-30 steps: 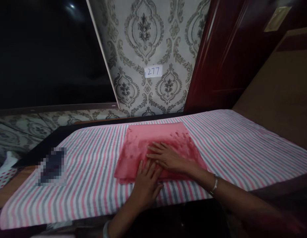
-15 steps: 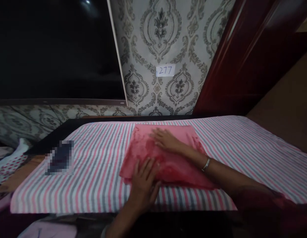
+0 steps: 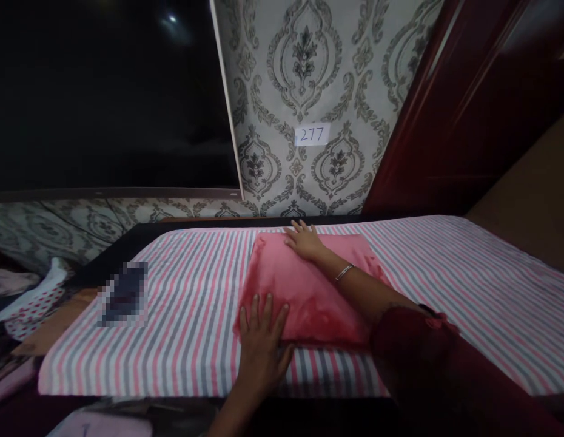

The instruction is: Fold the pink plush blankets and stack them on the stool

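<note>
A pink, plush-looking folded cloth (image 3: 318, 291) lies flat on the striped sheet (image 3: 182, 315), with darker red smudges in its pile. My left hand (image 3: 262, 334) rests on its near left corner, fingers spread and pointing away from me. Over at the far edge, my right hand (image 3: 304, 240) lies on the cloth with its fingers apart, the fingertips reaching the back edge. A silver bangle circles my right wrist. Neither hand grips anything.
A pixelated dark rectangle (image 3: 124, 294) lies on the sheet at left. Behind stand a large dark screen (image 3: 109, 97), a patterned wall with a paper label (image 3: 312, 134) reading 277, and a dark red glossy panel (image 3: 427, 121). Clothes (image 3: 36, 297) are heaped at far left.
My right hand has slid from the cloth's upper middle to its far edge. My left hand has shifted slightly, its fingers more spread. The cloth looks flatter, and the view has shifted a little.
</note>
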Action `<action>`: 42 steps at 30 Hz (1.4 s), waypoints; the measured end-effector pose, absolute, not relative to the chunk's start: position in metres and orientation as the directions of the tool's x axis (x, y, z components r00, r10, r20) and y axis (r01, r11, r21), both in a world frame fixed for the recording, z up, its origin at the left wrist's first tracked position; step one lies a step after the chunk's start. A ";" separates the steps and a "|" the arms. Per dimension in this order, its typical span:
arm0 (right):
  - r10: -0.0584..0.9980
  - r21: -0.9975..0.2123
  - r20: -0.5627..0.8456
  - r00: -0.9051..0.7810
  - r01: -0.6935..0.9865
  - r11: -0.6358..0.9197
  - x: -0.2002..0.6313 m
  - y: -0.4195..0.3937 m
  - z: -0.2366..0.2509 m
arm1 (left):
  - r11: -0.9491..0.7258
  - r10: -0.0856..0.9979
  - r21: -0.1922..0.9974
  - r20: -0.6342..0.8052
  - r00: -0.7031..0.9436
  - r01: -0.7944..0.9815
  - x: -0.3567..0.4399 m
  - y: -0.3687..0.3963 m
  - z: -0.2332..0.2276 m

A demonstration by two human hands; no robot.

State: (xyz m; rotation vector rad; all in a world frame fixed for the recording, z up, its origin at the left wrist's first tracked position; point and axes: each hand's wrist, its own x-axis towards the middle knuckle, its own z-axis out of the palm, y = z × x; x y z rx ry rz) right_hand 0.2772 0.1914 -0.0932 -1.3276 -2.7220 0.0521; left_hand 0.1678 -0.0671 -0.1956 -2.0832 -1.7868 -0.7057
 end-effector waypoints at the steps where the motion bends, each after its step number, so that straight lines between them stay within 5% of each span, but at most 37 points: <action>1: 0.731 -0.068 0.113 -0.673 0.729 0.681 0.274 0.183 -0.092 | -0.178 0.827 0.082 0.553 0.104 0.981 0.167 -0.067 -0.195; 4: 0.402 -0.042 0.127 -0.907 0.400 0.916 0.260 0.149 -0.096 | -0.162 0.825 0.083 0.558 0.089 0.983 0.168 -0.066 -0.196; 6: 0.311 -0.074 0.100 -0.945 0.304 0.950 0.248 0.136 -0.101 | -0.156 0.824 0.081 0.560 0.085 0.984 0.167 -0.065 -0.197; 13: 0.737 -0.137 0.104 -0.667 0.725 0.675 0.234 0.168 -0.093 | -0.176 0.790 0.062 0.604 0.104 0.982 0.161 -0.060 -0.203; 20: 0.800 -0.169 0.134 -0.584 0.782 0.600 0.319 0.130 -0.105 | -0.182 0.776 0.016 0.616 0.134 0.983 0.159 -0.053 -0.200; 27: 0.975 -0.144 0.014 -0.223 0.964 0.222 0.425 0.116 -0.097 | -0.167 0.822 0.005 0.552 0.136 0.986 0.161 -0.055 -0.189; 29: 0.978 -0.161 0.057 -0.199 0.965 0.206 0.430 0.105 -0.095 | -0.178 0.838 -0.005 0.523 0.154 0.984 0.158 -0.055 -0.181; 36: 0.829 -0.206 0.141 -0.541 0.803 0.559 0.409 0.046 -0.132 | -0.197 0.884 0.029 0.438 0.165 0.980 0.147 -0.038 -0.149; 42: 0.770 -0.415 0.271 -0.578 0.651 0.635 0.436 0.076 -0.127 | -0.312 0.936 0.075 0.199 0.292 0.947 0.132 0.010 -0.113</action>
